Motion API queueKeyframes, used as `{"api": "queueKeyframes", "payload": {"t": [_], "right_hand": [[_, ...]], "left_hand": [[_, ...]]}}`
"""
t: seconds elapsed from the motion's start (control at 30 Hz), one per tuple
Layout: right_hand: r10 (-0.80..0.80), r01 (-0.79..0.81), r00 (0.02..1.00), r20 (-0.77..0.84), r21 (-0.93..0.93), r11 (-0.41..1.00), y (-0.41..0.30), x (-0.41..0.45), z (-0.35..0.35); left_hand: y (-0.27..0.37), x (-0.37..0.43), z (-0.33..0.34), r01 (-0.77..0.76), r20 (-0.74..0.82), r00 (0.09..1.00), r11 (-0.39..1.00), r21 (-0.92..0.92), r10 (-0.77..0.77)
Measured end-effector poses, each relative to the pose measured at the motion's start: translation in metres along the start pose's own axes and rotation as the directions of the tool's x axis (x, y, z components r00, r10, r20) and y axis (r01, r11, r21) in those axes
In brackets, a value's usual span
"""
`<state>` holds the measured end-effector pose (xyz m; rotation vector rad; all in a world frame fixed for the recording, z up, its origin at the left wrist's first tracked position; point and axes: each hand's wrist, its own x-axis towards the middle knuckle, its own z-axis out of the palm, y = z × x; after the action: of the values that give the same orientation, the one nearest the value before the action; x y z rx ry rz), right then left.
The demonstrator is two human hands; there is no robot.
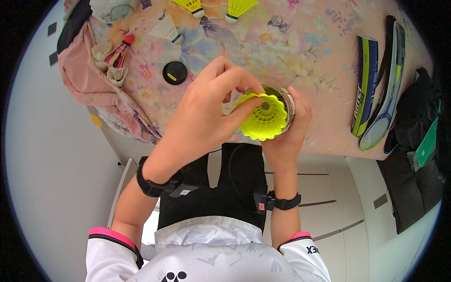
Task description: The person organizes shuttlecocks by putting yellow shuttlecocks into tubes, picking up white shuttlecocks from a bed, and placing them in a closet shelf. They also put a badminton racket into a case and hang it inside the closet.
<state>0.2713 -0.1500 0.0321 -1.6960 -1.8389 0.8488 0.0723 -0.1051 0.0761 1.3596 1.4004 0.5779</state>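
Note:
My left hand [208, 102] pinches the skirt rim of a yellow shuttlecock [264, 121] between thumb and forefinger. The skirt's open end faces up. My right hand [292, 130] is wrapped around a shuttlecock tube [289, 102], its mouth just beside and under the skirt. How far the shuttlecock's cork sits inside the tube is hidden. A round black lid [175, 73] lies on the floral cloth left of my hands. Beyond it are a white shuttlecock [169, 31] and two yellow ones, one on the left [193, 7] and one on the right [238, 10].
At left, a red-tipped multicoloured shuttlecock [121, 51] and several feather shuttlecocks [117, 75] lie by a pink cloth [79, 70]. To the right are a blue and green tube [365, 84], a badminton racket [378, 130] and a black bag [412, 112]. The bed's near edge [338, 152] runs before me.

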Motion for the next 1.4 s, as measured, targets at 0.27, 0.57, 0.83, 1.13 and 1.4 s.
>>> {"api": "queueKeyframes", "payload": {"t": [0.27, 0.57, 0.83, 1.13, 1.4], "right_hand": [[-0.029, 0.027, 0.999, 0.030, 0.042, 0.999, -0.005, 0.000, 0.009], [0.284, -0.261, 0.958, -0.025, 0.325, 0.909, 0.006, 0.002, -0.009], [0.217, -0.209, 0.976, -0.005, 0.244, 0.947, 0.009, 0.007, -0.012], [0.300, -0.295, 0.954, 0.028, 0.281, 0.913, 0.017, 0.002, -0.003], [0.248, -0.230, 0.968, -0.022, 0.309, 0.923, 0.012, 0.010, 0.007]], "left_hand": [[0.003, 0.011, 0.012, 0.189, 0.024, 0.982, 0.982, 0.022, -0.189], [-0.039, 0.034, -0.013, 0.159, -0.256, 0.955, 0.987, 0.016, -0.149], [-0.117, 0.100, -0.045, 0.060, -0.452, 0.812, 0.718, 0.694, 0.369], [-0.060, 0.075, -0.048, 0.107, -0.505, 0.843, 0.862, 0.495, 0.186], [0.013, 0.026, -0.028, -0.501, 0.010, 0.856, 0.825, 0.261, 0.517]]}}
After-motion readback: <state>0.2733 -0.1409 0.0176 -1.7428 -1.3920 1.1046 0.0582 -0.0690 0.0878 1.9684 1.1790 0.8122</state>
